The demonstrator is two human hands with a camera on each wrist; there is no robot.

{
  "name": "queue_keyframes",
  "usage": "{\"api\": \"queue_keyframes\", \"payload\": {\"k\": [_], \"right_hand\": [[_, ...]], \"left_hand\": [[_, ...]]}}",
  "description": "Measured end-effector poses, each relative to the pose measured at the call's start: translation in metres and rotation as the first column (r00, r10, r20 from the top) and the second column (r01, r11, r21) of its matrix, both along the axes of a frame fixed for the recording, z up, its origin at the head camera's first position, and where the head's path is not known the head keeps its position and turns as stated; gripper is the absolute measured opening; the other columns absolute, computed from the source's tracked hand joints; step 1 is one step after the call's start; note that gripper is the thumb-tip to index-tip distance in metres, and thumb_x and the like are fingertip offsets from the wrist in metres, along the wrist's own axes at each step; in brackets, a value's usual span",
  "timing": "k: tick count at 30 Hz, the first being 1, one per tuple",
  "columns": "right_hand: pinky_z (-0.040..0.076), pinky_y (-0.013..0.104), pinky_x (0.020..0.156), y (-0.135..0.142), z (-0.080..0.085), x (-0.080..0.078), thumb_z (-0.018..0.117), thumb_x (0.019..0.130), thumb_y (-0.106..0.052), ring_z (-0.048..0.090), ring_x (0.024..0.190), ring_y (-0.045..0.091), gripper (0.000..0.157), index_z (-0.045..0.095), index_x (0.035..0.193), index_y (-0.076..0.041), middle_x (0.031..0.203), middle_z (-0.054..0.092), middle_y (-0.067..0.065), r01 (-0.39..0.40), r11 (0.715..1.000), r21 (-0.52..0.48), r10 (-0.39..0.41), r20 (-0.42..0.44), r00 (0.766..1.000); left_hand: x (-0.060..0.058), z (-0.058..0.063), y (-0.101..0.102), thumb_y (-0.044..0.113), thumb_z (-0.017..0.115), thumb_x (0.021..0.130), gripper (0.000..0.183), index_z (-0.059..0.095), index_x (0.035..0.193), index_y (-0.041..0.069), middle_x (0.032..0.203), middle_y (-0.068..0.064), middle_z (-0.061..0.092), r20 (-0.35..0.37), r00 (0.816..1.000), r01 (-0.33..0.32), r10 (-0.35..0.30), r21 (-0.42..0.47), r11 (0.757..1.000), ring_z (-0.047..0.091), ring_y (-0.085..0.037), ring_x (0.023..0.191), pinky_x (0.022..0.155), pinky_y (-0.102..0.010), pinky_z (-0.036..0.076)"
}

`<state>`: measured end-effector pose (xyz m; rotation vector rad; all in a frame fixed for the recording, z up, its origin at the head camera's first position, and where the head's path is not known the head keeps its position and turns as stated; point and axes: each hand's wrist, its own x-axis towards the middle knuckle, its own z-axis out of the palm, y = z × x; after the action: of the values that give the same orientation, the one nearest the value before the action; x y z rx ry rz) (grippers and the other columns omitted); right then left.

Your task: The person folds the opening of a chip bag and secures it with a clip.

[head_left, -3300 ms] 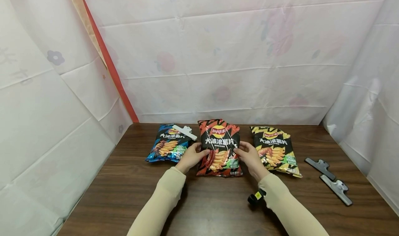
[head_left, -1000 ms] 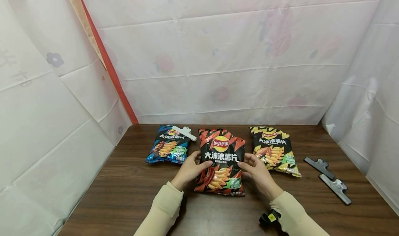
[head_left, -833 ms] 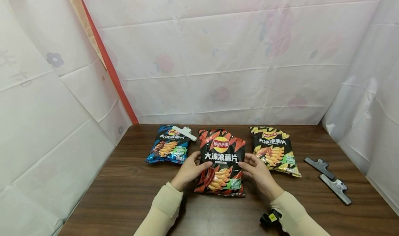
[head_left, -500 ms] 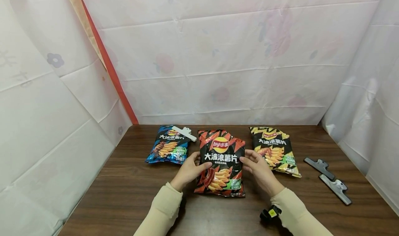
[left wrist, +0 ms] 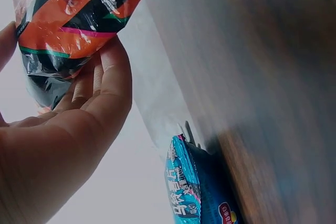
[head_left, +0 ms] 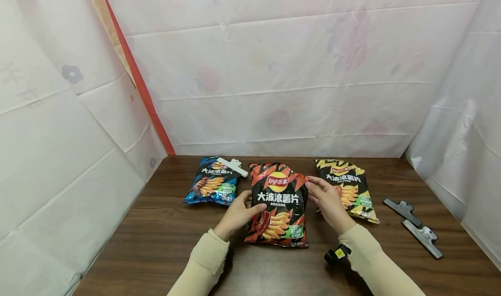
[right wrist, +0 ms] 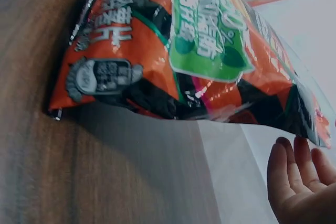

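A red and black chip bag (head_left: pixel 277 204) is tilted up off the wooden table in the head view, its upper right corner slanted as if torn. My left hand (head_left: pixel 236 213) grips its left side, thumb on the front and fingers behind, as the left wrist view (left wrist: pixel 79 124) also shows. At the bag's upper right edge, my right hand (head_left: pixel 326 200) touches it with fairly straight fingers. Those fingertips (right wrist: pixel 283 142) meet the bag's edge in the right wrist view; the thumb is mostly hidden there.
A blue chip bag (head_left: pixel 211 185) with a white clip (head_left: pixel 232 166) at its top corner lies to the left. Behind my right hand is a yellow chip bag (head_left: pixel 346 196). Two grey clips (head_left: pixel 402 211) lie at the table's right. White cloth walls surround the table (head_left: pixel 156 244).
Both hands brought the red chip bag nearer and raised its top. My right hand then slid up from the bag's middle right side to its upper right edge. The left hand kept its grip.
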<state>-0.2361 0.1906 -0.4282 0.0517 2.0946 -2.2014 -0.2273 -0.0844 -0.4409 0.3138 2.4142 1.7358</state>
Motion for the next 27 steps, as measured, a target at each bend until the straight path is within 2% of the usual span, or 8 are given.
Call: {"api": "queue_keyframes", "payload": {"k": [5, 12, 20, 27], "right_hand": [[0.05, 0.022, 0.09, -0.002, -0.002, -0.007, 0.06, 0.098, -0.035, 0.061, 0.099, -0.001, 0.054, 0.048, 0.139, 0.0, 0.123, 0.058, 0.0, 0.016, 1.0, 0.011, -0.016, 0.005, 1.0], [0.051, 0.023, 0.087, -0.008, -0.006, -0.009, 0.061, 0.098, -0.031, 0.06, 0.099, 0.0, 0.045, 0.054, 0.132, -0.001, 0.11, 0.061, -0.009, 0.029, 0.999, 0.015, -0.029, 0.015, 0.999], [0.054, 0.023, 0.081, -0.012, -0.008, -0.011, 0.061, 0.098, -0.023, 0.065, 0.088, 0.003, 0.023, 0.063, 0.113, -0.006, 0.094, 0.066, -0.012, 0.061, 0.996, -0.062, -0.061, -0.005, 0.998], [0.054, 0.024, 0.082, -0.013, -0.008, -0.011, 0.062, 0.097, -0.028, 0.066, 0.089, 0.003, 0.032, 0.063, 0.118, -0.004, 0.095, 0.068, -0.012, 0.06, 0.997, -0.058, -0.06, -0.006, 0.998]], "left_hand": [[0.001, 0.0, -0.001, 0.036, 0.073, 0.088, 0.066, 0.046, 0.138, 0.001, 0.119, -0.017, 0.06, -0.002, 1.0, -0.004, 0.004, -0.009, 1.0, 0.061, -0.021, 0.098, 0.08, -0.033, 0.053], [0.003, 0.001, -0.002, 0.035, 0.073, 0.089, 0.065, 0.046, 0.137, 0.001, 0.118, -0.017, 0.059, 0.008, 1.0, -0.011, 0.011, -0.01, 1.0, 0.06, -0.02, 0.097, 0.08, -0.032, 0.052], [0.004, 0.001, -0.003, 0.036, 0.073, 0.088, 0.066, 0.046, 0.136, 0.001, 0.117, -0.017, 0.057, 0.025, 1.0, -0.003, 0.004, -0.016, 1.0, 0.06, -0.021, 0.096, 0.077, -0.031, 0.052], [0.004, 0.003, -0.003, 0.036, 0.073, 0.089, 0.063, 0.047, 0.135, 0.002, 0.115, -0.016, 0.059, 0.024, 1.0, 0.001, 0.0, -0.037, 0.999, 0.061, -0.019, 0.094, 0.076, -0.029, 0.051]]}}
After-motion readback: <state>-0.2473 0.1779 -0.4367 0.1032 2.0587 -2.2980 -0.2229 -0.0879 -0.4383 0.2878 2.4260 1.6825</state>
